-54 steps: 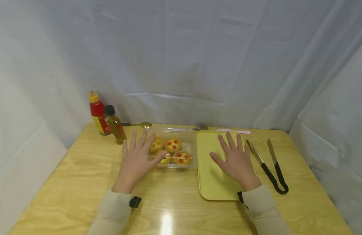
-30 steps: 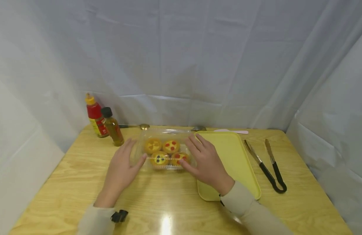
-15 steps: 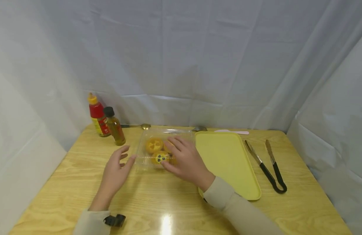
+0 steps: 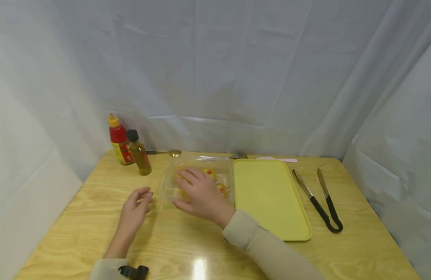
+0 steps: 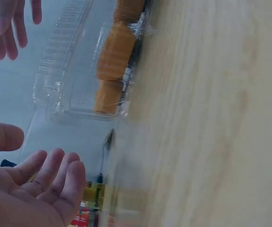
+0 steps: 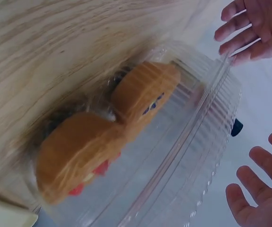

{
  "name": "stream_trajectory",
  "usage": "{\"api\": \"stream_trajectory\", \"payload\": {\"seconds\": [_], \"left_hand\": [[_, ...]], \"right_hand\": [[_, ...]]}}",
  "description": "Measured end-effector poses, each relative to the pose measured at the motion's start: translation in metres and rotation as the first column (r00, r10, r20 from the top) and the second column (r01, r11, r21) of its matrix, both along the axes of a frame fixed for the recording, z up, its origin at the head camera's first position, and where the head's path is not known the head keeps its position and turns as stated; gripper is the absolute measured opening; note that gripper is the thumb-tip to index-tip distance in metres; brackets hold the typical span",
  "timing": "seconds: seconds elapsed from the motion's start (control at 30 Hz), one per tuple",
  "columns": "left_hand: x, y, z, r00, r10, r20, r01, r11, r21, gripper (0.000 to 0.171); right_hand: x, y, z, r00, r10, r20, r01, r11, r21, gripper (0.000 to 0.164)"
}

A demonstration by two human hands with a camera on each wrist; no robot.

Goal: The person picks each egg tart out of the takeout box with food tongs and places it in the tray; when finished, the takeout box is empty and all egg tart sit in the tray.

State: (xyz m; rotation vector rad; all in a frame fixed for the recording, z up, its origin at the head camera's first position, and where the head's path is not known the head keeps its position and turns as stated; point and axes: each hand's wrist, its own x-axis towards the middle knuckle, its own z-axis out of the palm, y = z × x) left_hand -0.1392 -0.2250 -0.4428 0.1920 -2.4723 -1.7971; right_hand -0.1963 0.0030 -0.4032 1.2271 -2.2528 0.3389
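Note:
A clear plastic clamshell container (image 4: pixel 170 186) sits in the middle of the wooden table, its lid down over several mini pizzas (image 4: pixel 221 189). Above the lid is my right hand (image 4: pixel 203 197), fingers spread and slightly bent, hiding part of the food in the head view. The left wrist view shows the right fingers (image 5: pixel 11 23) apart from the plastic. To the container's left hovers my left hand (image 4: pixel 134 210), palm turned inward and fingers loosely bent around nothing. In the right wrist view, pizza sides (image 6: pixel 81 151) show through the wall.
A yellow tray (image 4: pixel 271 202) lies right of the container, with black-handled tongs (image 4: pixel 323 206) beyond it. A red sauce bottle (image 4: pixel 119 138) and a black-capped bottle (image 4: pixel 140 155) stand at back left. Along the back edge lie a spoon (image 4: pixel 174 153) and a pink-handled utensil (image 4: pixel 288 160).
My right hand has moved left from over the tray to above the container. My left hand has drawn back left and toward me, its fingers now more bent. The container stays in place.

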Motion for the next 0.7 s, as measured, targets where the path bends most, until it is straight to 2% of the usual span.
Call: {"api": "stream_trajectory", "payload": {"seconds": [0.1, 0.23, 0.37, 0.5, 0.7], "left_hand": [[-0.001, 0.001, -0.004, 0.999, -0.006, 0.053, 0.001, 0.995, 0.096, 0.044], [-0.002, 0.002, -0.006, 0.996, -0.003, 0.094, -0.013, 0.986, 0.164, 0.044], [-0.003, 0.004, -0.009, 0.996, -0.011, 0.093, -0.011, 0.974, 0.228, 0.044], [-0.004, 0.005, -0.012, 0.995, -0.050, 0.084, 0.022, 0.953, 0.302, 0.044], [-0.006, 0.004, -0.015, 0.991, -0.096, 0.096, 0.057, 0.935, 0.349, 0.047]], "right_hand": [[0.001, -0.009, 0.000, 0.999, -0.002, 0.034, 0.000, 0.999, 0.052, 0.056], [0.002, -0.021, 0.000, 0.999, -0.016, 0.049, 0.011, 0.994, 0.108, 0.057], [0.001, -0.031, -0.002, 0.998, -0.036, 0.049, 0.029, 0.989, 0.144, 0.057], [-0.002, -0.039, -0.005, 0.996, -0.063, 0.059, 0.051, 0.981, 0.186, 0.056], [-0.008, -0.049, -0.009, 0.991, -0.119, 0.060, 0.098, 0.956, 0.276, 0.054]]}}
